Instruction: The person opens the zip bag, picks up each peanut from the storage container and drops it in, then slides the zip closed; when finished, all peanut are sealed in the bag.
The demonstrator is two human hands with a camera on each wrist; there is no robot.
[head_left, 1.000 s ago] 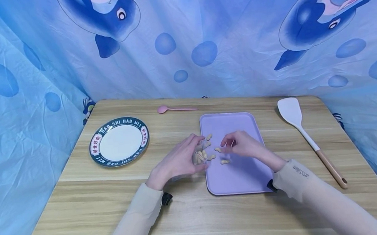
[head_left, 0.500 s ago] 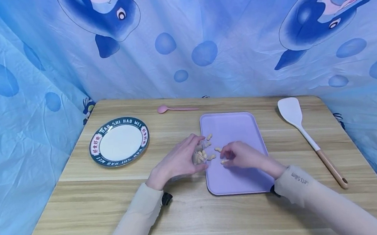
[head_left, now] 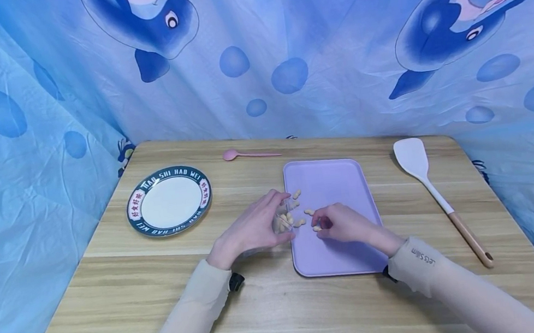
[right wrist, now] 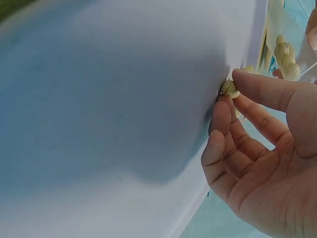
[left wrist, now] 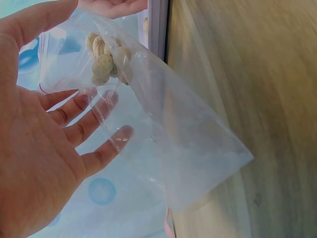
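Observation:
A clear plastic bag (left wrist: 183,134) with several peanuts (left wrist: 102,65) inside spreads across my left hand (left wrist: 44,134), thumb on one side and fingers on the other. In the head view my left hand (head_left: 254,227) holds it at the left edge of the purple tray (head_left: 341,257). My right hand (head_left: 345,223) is over the tray, pinching a peanut (head_left: 317,229) between thumb and fingertips. The right wrist view shows that peanut (right wrist: 230,89) in the fingers of my right hand (right wrist: 262,153), close to the tray surface. Other peanuts (head_left: 300,222) lie near the tray's left side.
A white plate with a dark green patterned rim (head_left: 142,227) stands at the left of the wooden table (head_left: 284,318). At the back lies a pink spoon (head_left: 230,155). Right of the tray is a white spatula (head_left: 411,156) with a wooden handle. A blue dolphin curtain (head_left: 339,109) hangs behind.
My right hand has moved down and slightly left over the tray to a peanut and now pinches it. My left hand and the bag have stayed in place.

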